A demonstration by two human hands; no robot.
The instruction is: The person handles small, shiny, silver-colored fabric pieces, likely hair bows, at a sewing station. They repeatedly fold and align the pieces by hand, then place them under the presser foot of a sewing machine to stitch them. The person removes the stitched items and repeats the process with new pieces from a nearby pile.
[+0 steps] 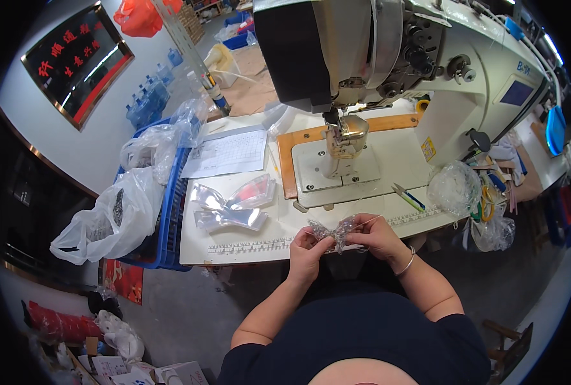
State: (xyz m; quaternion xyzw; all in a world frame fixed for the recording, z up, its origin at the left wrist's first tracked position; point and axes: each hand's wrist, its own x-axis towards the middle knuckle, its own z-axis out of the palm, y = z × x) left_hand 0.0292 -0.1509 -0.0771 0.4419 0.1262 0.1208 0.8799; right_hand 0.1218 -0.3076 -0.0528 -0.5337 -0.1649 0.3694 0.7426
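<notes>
A small glittery silver bow (337,231) is pinched between both hands at the table's front edge. My left hand (307,254) grips its left side, with the thumb pressed near the middle. On the other side, my right hand (378,240), with a bracelet at the wrist, closes its fingers on the bow's right part. A thin pale strand shows by the right fingers. Farther off stands the sewing machine (354,138), its needle area apart from both hands. Larger shiny iridescent bow-shaped pieces (231,204) lie on the tabletop to the left.
Yellow-handled scissors (487,205) hang at the right edge beside a clear bag (455,188). Small thread snips (408,197) lie near the measuring tape (253,246). A paper sheet (227,154) rests behind the shiny pieces. Bags fill a blue crate (176,218) at left.
</notes>
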